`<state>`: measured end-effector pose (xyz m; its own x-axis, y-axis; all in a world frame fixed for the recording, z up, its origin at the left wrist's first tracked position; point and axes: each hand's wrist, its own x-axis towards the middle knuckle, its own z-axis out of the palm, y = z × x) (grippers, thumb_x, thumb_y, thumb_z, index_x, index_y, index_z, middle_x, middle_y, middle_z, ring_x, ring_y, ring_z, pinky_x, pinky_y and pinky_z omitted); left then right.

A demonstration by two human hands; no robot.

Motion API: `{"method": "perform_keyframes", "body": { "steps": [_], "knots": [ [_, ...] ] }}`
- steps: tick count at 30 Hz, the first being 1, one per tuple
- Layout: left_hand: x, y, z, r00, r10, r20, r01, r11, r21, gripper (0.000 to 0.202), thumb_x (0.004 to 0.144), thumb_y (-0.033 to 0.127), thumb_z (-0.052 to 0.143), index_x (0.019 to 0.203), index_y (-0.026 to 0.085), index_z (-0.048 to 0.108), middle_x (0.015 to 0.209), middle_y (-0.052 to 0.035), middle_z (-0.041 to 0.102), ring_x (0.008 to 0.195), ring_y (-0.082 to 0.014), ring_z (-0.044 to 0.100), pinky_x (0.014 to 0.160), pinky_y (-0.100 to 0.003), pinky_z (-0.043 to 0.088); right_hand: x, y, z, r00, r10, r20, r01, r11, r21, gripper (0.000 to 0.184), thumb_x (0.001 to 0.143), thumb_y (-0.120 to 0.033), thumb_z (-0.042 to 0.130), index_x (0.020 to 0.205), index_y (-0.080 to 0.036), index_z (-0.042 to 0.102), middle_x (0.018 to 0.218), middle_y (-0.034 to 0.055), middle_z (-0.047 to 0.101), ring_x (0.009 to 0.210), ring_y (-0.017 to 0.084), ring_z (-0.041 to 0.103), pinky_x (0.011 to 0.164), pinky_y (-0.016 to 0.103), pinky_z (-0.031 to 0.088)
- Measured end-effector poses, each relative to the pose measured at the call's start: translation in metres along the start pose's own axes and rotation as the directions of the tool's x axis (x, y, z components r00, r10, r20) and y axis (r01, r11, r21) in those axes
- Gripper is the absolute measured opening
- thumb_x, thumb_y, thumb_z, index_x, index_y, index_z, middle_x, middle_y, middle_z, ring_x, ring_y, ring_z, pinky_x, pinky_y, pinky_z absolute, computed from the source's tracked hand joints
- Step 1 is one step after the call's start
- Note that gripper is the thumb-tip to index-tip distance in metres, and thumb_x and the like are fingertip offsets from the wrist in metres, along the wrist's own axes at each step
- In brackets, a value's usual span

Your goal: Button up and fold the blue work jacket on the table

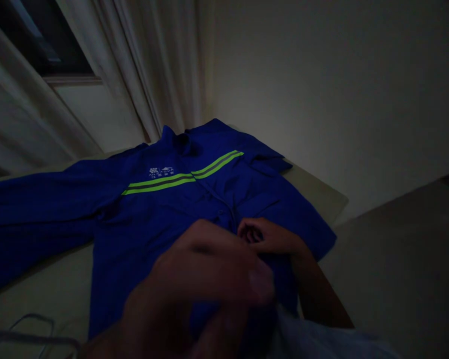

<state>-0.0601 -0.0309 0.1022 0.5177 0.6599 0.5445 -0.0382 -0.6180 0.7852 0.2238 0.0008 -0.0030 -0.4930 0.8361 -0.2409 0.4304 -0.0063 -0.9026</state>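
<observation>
A blue work jacket [153, 214] with a yellow-green reflective stripe and a white chest logo lies spread front-up on a pale table [318, 192]. My right hand [269, 237] rests on the jacket's front near the centre placket, fingers curled and pinching the fabric. My left hand [194, 284] is close to the camera, large and blurred, over the lower front of the jacket; its fingers look bent but what they hold is unclear. One sleeve stretches out to the left.
White curtains [153, 65] hang behind the table beside a dark window [41, 40]. A plain wall fills the right side. A thin wire hanger-like shape [30, 331] lies at the lower left. The room is dim.
</observation>
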Motion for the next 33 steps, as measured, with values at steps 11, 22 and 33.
{"method": "perform_keyframes", "body": {
  "steps": [11, 22, 33],
  "knots": [
    [0.015, -0.100, 0.040, 0.649, -0.618, 0.444, 0.121, 0.660, 0.742, 0.012, 0.095, 0.037, 0.065, 0.094, 0.026, 0.071, 0.100, -0.0034, 0.075, 0.090, -0.0278, 0.073, 0.071, -0.036, 0.049, 0.004, 0.013, 0.005, 0.982, -0.137, -0.127, 0.127, 0.988, -0.089, 0.032, 0.073, -0.008, 0.064, 0.102, -0.020, 0.063, 0.086, -0.0046, 0.063, 0.070, 0.010, 0.055, 0.063, 0.021, 0.042],
    [0.007, -0.113, 0.059, 0.714, -0.549, 0.436, 0.110, 0.702, 0.704, 0.009, 0.097, 0.024, 0.061, 0.100, 0.024, 0.069, 0.105, -0.0031, 0.068, 0.093, -0.0208, 0.070, 0.072, -0.031, 0.049, -0.015, -0.004, 0.011, 0.965, -0.204, -0.163, 0.138, 0.928, -0.345, 0.030, 0.079, -0.031, 0.085, 0.098, -0.020, 0.065, 0.099, 0.0008, 0.059, 0.080, 0.014, 0.057, 0.070, 0.025, 0.045],
    [0.006, -0.110, 0.061, 0.742, -0.483, 0.465, 0.065, 0.742, 0.667, 0.019, 0.101, 0.015, 0.051, 0.105, 0.023, 0.067, 0.103, -0.0037, 0.072, 0.099, -0.0206, 0.071, 0.082, -0.031, 0.051, -0.028, 0.018, 0.046, 0.882, -0.113, -0.457, 0.091, 0.993, -0.069, 0.017, 0.083, -0.017, 0.071, 0.099, -0.020, 0.065, 0.089, 0.0001, 0.064, 0.072, 0.012, 0.059, 0.065, 0.023, 0.047]
  ]
}}
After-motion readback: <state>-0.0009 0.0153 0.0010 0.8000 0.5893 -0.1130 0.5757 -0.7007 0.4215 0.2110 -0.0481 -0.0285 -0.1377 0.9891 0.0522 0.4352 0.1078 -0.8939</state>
